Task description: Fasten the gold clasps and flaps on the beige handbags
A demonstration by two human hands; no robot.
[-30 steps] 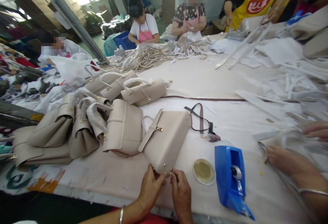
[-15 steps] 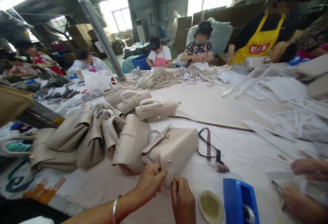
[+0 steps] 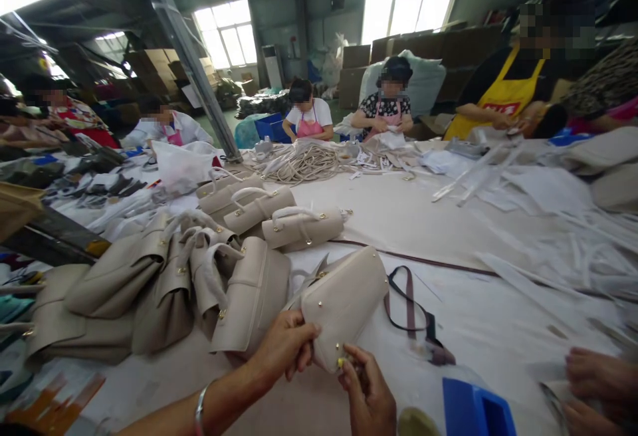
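A beige handbag [image 3: 343, 303] lies tipped on the table, its base with small gold studs turned toward me. My left hand [image 3: 286, 349] grips the bag's near edge, thumb on the base and fingers curled underneath. At the base's near corner, my right hand [image 3: 367, 386] pinches a small yellow piece [image 3: 341, 361], just below a gold stud [image 3: 337, 347]. Too little of that piece shows to tell its kind. Left of this bag stands another beige handbag [image 3: 254, 290] with a wrapped handle.
More beige handbags [image 3: 124, 283] are heaped at left. Dark straps [image 3: 409, 303], a blue tape dispenser [image 3: 476, 409] and a round dish [image 3: 417, 423] lie at right. A co-worker's hands [image 3: 601, 383] work at far right. A cord pile [image 3: 309, 160] and other people are across the table.
The handbag has tilted so that more of its base faces me. My right hand has shifted slightly right and down, staying at the bag's corner. The view has shifted a little.
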